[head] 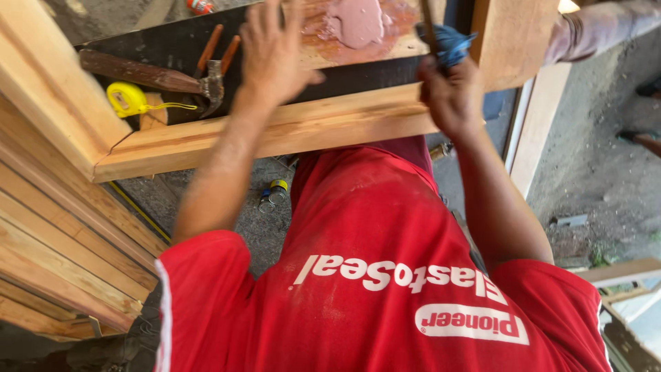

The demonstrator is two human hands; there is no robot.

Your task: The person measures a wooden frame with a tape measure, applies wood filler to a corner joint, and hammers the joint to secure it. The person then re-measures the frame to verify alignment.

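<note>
Blue-handled tool [447, 43] gripped upright in your right hand [451, 96].
Pink putty [358, 24] lies smeared just beyond your left fingers [272, 27].

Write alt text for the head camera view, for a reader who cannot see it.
A person in a red shirt leans over a wooden frame, left hand spread near a blob of pink putty, right hand gripping a thin tool beside a blue cloth. A hammer, pliers and yellow tape measure lie at left.
</note>
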